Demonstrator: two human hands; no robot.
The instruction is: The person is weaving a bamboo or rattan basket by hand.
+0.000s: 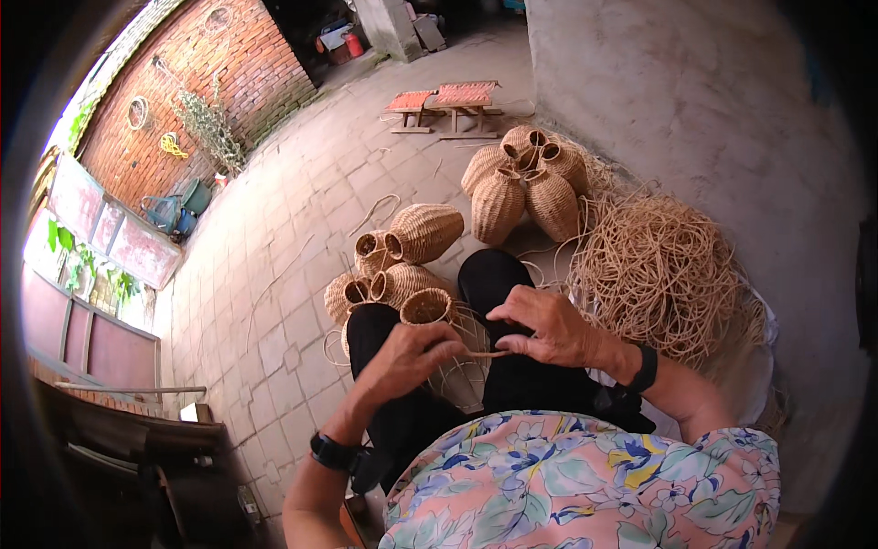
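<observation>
So we've got a strand of straw-coloured cord here, thin, pulled pretty much straight and nearly level, pinched at either end so only a short bit shows. That visible bit is off to the left of the big tangled cord heap, well apart from it. The heap's tan too, all loose loops.

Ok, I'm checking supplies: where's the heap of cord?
In the head view, the heap of cord lies right of the right hand, next to the standing baskets and the grey wall.
</observation>
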